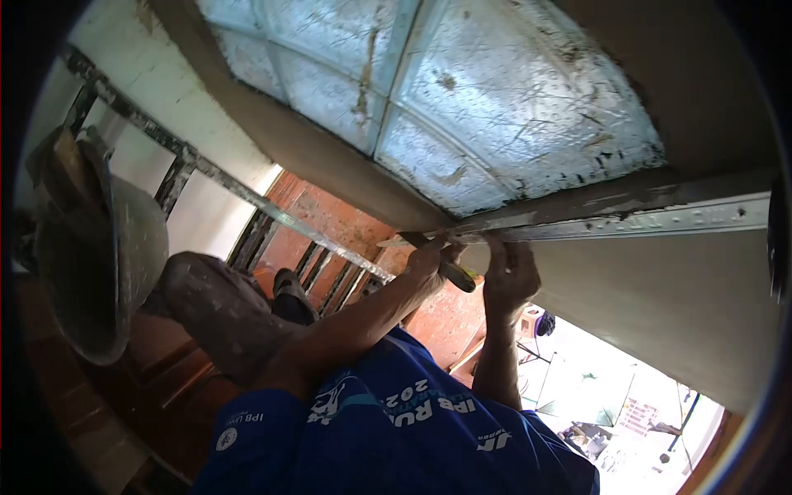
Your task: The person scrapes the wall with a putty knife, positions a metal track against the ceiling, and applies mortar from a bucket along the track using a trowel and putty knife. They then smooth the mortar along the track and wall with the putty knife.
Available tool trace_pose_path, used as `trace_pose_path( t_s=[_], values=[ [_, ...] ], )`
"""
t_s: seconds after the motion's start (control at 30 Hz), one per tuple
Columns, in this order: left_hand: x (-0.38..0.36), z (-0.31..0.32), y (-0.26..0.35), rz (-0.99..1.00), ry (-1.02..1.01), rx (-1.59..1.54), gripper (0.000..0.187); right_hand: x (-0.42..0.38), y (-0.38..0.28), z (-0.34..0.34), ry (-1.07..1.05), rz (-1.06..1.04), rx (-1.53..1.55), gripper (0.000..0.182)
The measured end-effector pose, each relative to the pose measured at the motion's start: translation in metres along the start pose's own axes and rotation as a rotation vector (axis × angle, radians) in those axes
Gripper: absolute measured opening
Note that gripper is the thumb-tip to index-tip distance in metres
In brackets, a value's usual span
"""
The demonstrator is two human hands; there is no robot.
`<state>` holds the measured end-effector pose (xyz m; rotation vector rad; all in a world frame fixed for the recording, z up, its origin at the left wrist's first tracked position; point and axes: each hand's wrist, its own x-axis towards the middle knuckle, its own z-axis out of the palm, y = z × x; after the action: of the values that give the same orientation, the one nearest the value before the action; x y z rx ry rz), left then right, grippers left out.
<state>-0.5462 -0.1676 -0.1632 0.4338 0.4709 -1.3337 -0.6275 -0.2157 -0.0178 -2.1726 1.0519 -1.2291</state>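
Observation:
A long metal straightedge (660, 219) lies along the lower edge of a glass block window (487, 99), against the grey plaster (594, 200). My left hand (426, 266) is closed around a dark-handled trowel (459, 277), its fingertips right at the straightedge's near end. The handle sticks out past my palm; most of the blade is hidden. Just to the right, my right hand (510, 279) reaches up with fingers bent against the straightedge's lower side, gripping it. Wet-looking grey mortar smears the upper face of the bar.
A mortar-stained bucket (136, 247) stands at the left, close by my bent knee (214, 301). Splattered metal scaffold bars (223, 186) cross between me and the wall. Far below are a reddish floor (330, 210) and a bright area with scattered items (590, 437).

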Motion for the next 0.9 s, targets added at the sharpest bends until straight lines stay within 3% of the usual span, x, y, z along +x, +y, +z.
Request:
trace_pose_path(
  t_s=[0.13, 0.23, 0.3, 0.33, 0.47, 0.57, 0.8, 0.9],
  values=[
    [0.014, 0.003, -0.005, -0.078, 0.121, -0.262, 0.022, 0.003, 0.000, -0.011, -0.032, -0.042, -0.057, 0.015],
    [0.018, 0.003, -0.004, -0.091, 0.137, -0.290, 0.023, 0.024, -0.041, -0.043, 0.017, -0.028, -0.109, 0.015],
    [0.020, 0.001, -0.003, -0.116, 0.124, -0.332, 0.023, 0.046, -0.062, -0.084, 0.173, -0.220, -0.174, 0.009],
    [0.021, 0.000, -0.004, -0.112, 0.114, -0.335, 0.023, 0.063, -0.076, -0.107, 0.274, -0.429, -0.336, 0.006],
    [0.015, 0.006, -0.007, -0.039, 0.134, -0.281, 0.024, 0.151, -0.156, -0.128, 0.650, -0.800, -0.474, 0.031],
    [-0.003, 0.030, 0.002, -0.052, 0.245, -0.336, 0.023, 0.179, -0.181, -0.121, 0.747, -0.731, -0.590, 0.035],
    [0.006, 0.021, 0.000, -0.060, 0.173, -0.274, 0.024, 0.186, -0.192, -0.129, 0.700, -0.572, -0.796, 0.043],
    [0.008, 0.017, 0.002, -0.069, 0.143, -0.236, 0.022, 0.188, -0.185, -0.125, 0.765, -0.504, -0.647, 0.046]
  ],
)
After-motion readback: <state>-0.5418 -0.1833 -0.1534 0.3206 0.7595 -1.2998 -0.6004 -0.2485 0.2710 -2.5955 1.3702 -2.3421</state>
